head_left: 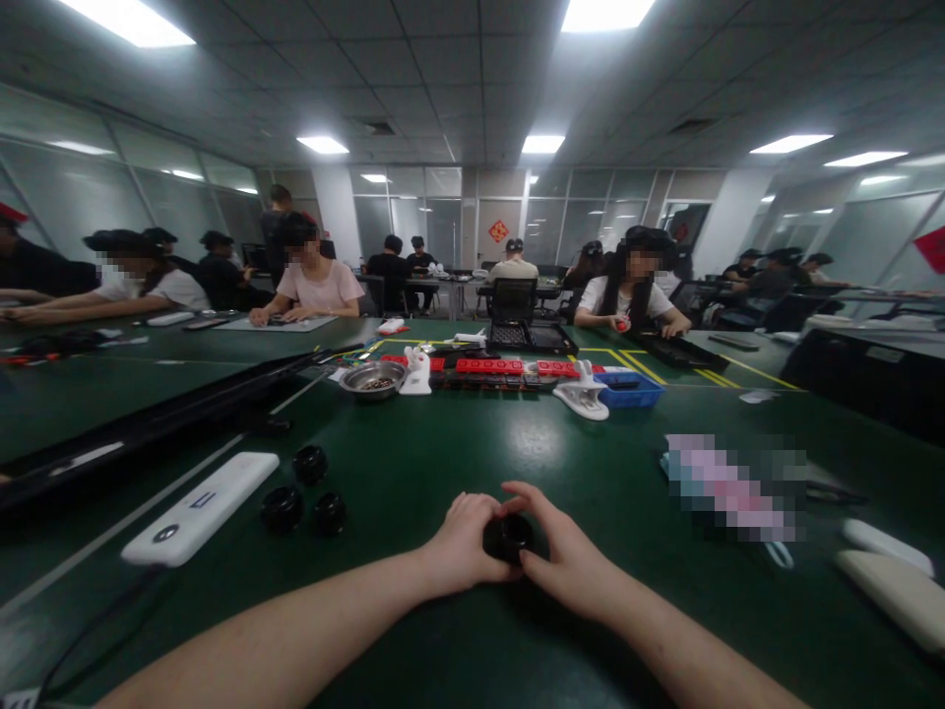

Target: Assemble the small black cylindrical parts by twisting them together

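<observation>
My left hand [462, 544] and my right hand [562, 553] meet over the green table [443, 463], both gripping a small black round part [509, 537] between their fingers. The part rests on or just above the tabletop; its lower half is hidden by my fingers. Three similar black round parts [306, 490] lie to the left of my hands, apart from them. Beside those lies a white oblong device [201, 507].
Farther back stand a metal bowl [372, 379], a row of red blocks [488, 365], white holders [583, 398] and a blue tray [630, 391]. White objects [890, 581] lie at the right edge. Several people sit at surrounding tables.
</observation>
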Action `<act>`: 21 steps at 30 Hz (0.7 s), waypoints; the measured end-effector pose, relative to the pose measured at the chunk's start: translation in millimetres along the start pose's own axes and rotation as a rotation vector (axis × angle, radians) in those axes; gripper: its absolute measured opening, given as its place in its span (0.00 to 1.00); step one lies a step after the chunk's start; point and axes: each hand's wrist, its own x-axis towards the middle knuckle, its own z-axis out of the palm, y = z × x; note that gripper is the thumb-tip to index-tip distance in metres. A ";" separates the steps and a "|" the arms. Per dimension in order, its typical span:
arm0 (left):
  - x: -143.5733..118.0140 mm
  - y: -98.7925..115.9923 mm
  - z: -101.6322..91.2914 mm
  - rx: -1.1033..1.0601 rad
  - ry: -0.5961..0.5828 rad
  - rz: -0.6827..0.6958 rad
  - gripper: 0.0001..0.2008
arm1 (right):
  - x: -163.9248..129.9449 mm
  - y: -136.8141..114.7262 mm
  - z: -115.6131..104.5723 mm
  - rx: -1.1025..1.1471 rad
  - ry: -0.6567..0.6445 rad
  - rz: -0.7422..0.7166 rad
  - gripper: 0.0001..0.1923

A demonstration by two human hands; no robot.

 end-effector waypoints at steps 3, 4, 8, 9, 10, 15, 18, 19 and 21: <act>0.4 -3.0 1.6 0.011 0.008 0.006 0.25 | -0.9 -1.7 -0.8 -0.023 0.012 -0.021 0.35; 0.6 -4.2 2.5 0.015 0.011 0.010 0.23 | -0.6 -1.3 0.0 -0.054 0.041 -0.012 0.34; 1.0 -6.3 5.1 0.026 0.018 0.031 0.20 | 1.8 1.7 4.2 -0.148 0.123 0.052 0.32; 0.9 -6.0 5.3 0.027 0.020 0.030 0.20 | 2.0 1.9 4.4 -0.139 0.119 0.052 0.31; 0.7 -5.5 5.3 0.027 0.020 0.026 0.21 | 1.9 1.8 4.1 -0.113 0.100 0.037 0.30; -0.3 -2.7 4.0 0.023 0.011 0.008 0.25 | -0.6 -1.5 -2.1 0.051 -0.022 -0.049 0.36; -0.4 -2.7 4.1 0.037 0.009 0.003 0.22 | -0.4 -0.9 -1.9 -0.020 0.050 -0.020 0.33; -0.4 -2.7 4.1 0.041 0.010 0.005 0.21 | 0.2 -0.1 -0.8 -0.059 0.076 -0.009 0.32; -0.4 -2.5 3.7 0.047 0.007 0.009 0.21 | 1.6 1.8 1.6 -0.122 0.111 0.015 0.31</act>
